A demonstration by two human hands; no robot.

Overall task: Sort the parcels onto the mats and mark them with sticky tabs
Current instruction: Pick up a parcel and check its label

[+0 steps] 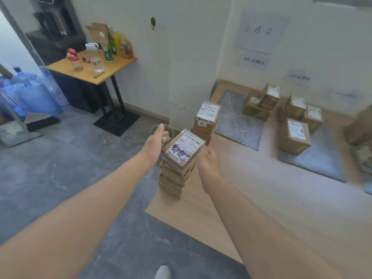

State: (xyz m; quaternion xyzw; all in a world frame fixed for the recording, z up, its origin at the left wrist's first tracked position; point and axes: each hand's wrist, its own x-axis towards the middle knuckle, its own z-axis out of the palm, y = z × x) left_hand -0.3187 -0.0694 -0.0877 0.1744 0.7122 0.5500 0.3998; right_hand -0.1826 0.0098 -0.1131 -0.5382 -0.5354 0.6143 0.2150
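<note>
Stack of flat parcels stands on beige floor sheet, near its left edge; top parcel sits tilted on stack, label with purple handwriting facing up; left hand just left of it, fingers straight and together, no contact visible; right hand at its right edge, fingers hidden, grip cannot be told; second parcel stack behind; grey marble mats at right carry cardboard boxes; side table with bottles at far left.
</note>
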